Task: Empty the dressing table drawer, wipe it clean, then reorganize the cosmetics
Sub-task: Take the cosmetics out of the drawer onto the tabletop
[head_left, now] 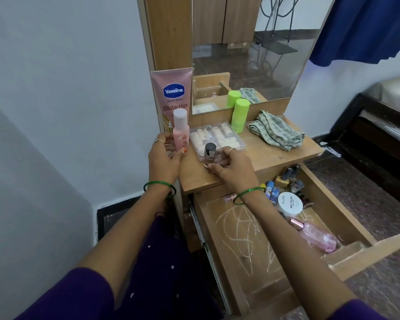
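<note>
Gripping two bottles on the dressing table top [275, 155], centre of frame. Left hand [163, 160] is curled round the lower part of a pink bottle with a white cap [180, 129]; bottle stands upright, sticking out above the fingers, just in front of a pink Vaseline tube [172, 93] standing against the wooden panel. Right hand [231, 168] wraps a small clear bottle with a dark cap [210, 153] from its right side, thumb at the base, cap showing above the fingers; bottle upright on the top near the front edge.

Behind the right hand: clear plastic case of pale sticks [217, 137], green roll-on bottle [239, 112] by the mirror [252, 54], crumpled patterned cloth [276, 132] to the right.

Drawer [346, 222] is pulled out, lower right. Left part of its floor is bare with chalky scribbles; at the right side, nail polish bottles [286, 179], a white nail polish remover jar [289, 204] and a pink spray bottle [314, 234] lying on its side.
</note>
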